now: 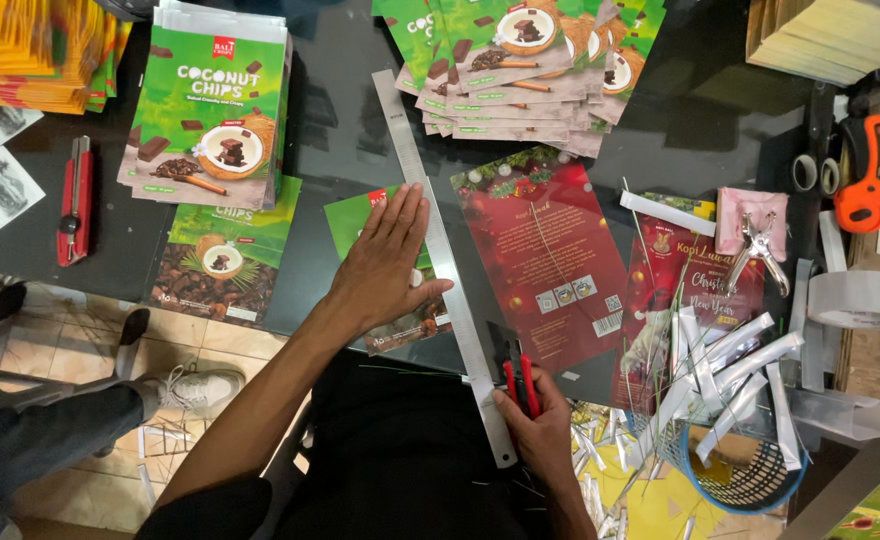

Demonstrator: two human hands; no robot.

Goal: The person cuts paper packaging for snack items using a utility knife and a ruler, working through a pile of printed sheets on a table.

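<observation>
The left hand [388,262] lies flat, fingers spread, pressing a green printed pouch [385,240] and the long steel ruler [445,265] onto the dark table [710,110]. The right hand [532,425] is closed round a red utility knife [518,375] — blade at the ruler's near end, beside a red pouch [550,262].
</observation>
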